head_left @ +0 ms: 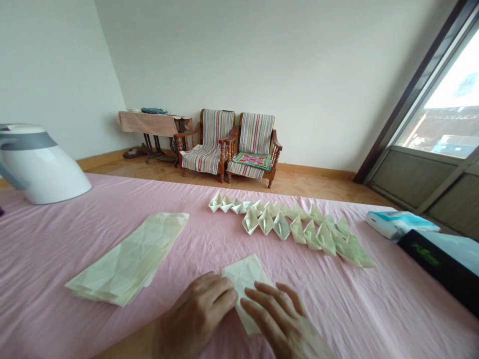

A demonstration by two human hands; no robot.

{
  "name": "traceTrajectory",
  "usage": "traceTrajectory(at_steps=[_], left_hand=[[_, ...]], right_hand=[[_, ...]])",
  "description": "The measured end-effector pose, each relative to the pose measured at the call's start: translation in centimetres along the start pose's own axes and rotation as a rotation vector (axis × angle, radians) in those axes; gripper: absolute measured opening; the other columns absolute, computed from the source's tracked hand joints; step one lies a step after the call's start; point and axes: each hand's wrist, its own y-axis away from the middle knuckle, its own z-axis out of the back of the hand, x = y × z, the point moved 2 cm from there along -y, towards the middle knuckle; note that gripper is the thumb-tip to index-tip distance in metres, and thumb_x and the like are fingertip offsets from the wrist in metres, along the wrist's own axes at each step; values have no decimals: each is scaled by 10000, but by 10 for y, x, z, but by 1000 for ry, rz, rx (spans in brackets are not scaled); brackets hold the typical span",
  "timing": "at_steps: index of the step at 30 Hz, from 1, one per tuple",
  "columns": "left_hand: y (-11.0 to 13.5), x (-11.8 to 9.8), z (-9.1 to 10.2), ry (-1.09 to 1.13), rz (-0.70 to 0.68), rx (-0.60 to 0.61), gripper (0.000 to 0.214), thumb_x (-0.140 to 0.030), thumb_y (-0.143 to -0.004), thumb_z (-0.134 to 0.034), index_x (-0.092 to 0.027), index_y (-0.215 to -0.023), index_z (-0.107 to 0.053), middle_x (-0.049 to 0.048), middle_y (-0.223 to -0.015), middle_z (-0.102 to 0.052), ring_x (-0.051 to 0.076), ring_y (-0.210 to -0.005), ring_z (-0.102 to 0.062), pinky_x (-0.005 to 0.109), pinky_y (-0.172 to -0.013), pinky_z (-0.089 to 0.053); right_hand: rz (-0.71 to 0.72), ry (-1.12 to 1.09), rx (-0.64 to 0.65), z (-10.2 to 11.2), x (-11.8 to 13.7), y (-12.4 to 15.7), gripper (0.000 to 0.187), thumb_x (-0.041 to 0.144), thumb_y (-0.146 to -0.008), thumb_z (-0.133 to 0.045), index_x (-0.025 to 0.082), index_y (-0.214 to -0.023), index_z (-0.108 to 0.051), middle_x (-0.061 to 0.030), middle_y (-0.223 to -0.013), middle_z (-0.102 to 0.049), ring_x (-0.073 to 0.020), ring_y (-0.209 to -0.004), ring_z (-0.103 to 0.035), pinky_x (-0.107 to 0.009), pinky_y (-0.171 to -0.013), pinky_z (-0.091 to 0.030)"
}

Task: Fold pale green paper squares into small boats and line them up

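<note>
A pale green sheet of paper (249,271), folded into a narrow shape, lies on the pink cloth in front of me. My left hand (204,304) is closed at its left edge, fingers curled and the thumb hidden. Resting on the paper from the right, my right hand (279,314) is open with its fingers stretched and slightly apart. Beyond them, folded paper boats (265,222) stand in two rows, nested one against another. To the left lies a stack of creased paper sheets (130,259).
A white and grey kettle (56,167) stands at the table's left. On the right are a blue and white tissue pack (400,223) and a black box (430,259). Pink cloth (179,199) covers the table. Two wooden chairs (250,144) stand beyond its far edge.
</note>
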Motion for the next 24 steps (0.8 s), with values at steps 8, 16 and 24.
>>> traceTrajectory(at_steps=[8, 16, 24], left_hand=[[-2, 0, 5, 157, 24, -23, 138, -107, -966, -436, -177, -975, -555, 48, -982, -638, 181, -878, -596, 293, -813, -485], [-8, 3, 7, 195, 60, 122, 181, -50, -901, -554, -161, -765, -597, 24, -830, -594, 178, -819, -520, 259, -704, -429], [-7, 9, 4, 389, 186, 64, 130, -71, -896, -593, -160, -809, -629, 12, -842, -592, 148, -829, -556, 233, -739, -438]], right_hand=[[-309, -239, 91, 1, -25, 17, 247, 135, -841, -496, 264, -980, -653, -21, -943, -682, -169, -851, -628, -281, -712, -480], [-264, -206, 87, -13, -20, 19, 34, 292, -770, -692, 278, -798, -680, 42, -733, -650, -129, -649, -593, -244, -584, -404], [-469, -395, 40, -28, -23, 30, 383, 372, -953, -418, 232, -662, -624, -6, -663, -590, -128, -596, -560, -225, -520, -364]])
